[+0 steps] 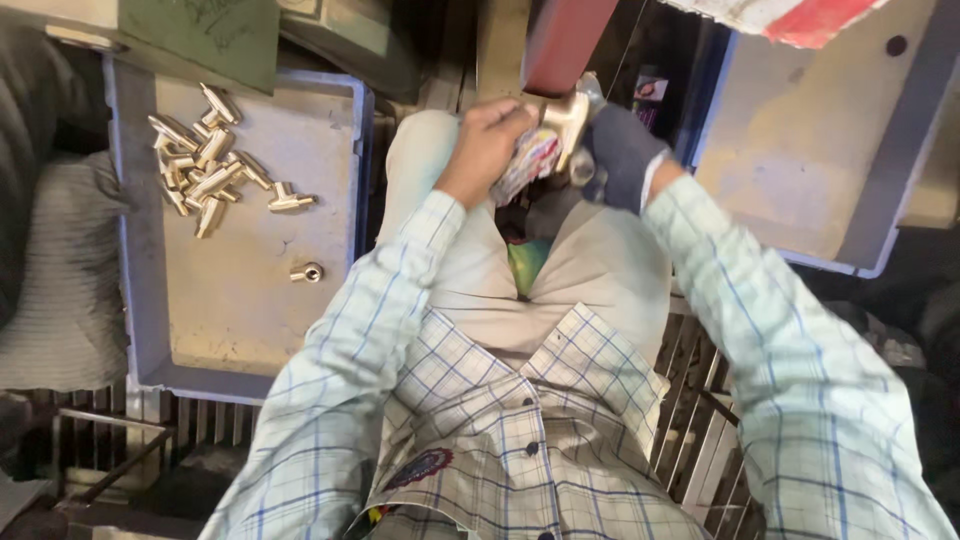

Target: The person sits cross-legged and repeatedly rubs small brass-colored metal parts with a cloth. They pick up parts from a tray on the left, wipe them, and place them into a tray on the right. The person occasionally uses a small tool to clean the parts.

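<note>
Holding one brass fitting (566, 118), two hands: left hand (484, 146), gloved right hand (622, 150).

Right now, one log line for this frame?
left hand: bare, holding colourful rag on brass fitting | right hand: dark glove, grip on fitting | left tray: loose brass parts | right tray

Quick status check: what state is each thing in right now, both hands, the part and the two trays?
Left hand: bare, gripping a patterned cloth.
Right hand: dark-gloved, on the brass part.
Brass part: held up against the red belt.
Left tray: holds a pile of brass parts, mostly bare.
Right tray: nothing visible inside.
</note>
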